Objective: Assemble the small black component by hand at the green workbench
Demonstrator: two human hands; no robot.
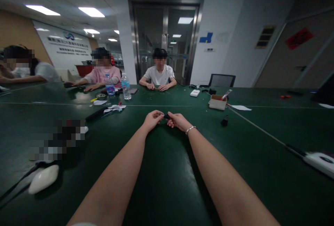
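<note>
Both arms reach forward over the green table. My left hand is closed, its thumb and fingers pinching the pale end of a small object. My right hand, with a silver bracelet at its wrist, grips the small black object from the other side. The two hands almost meet around it, just above the tabletop. The thing is too small and too covered by fingers for its kind to be told. To the right of my right hand, a small black item stands on the table.
Ahead sit a cardboard box, a white device and a water bottle. A white computer mouse lies at the left, a white power strip at the right. Three people sit across the table, one directly opposite.
</note>
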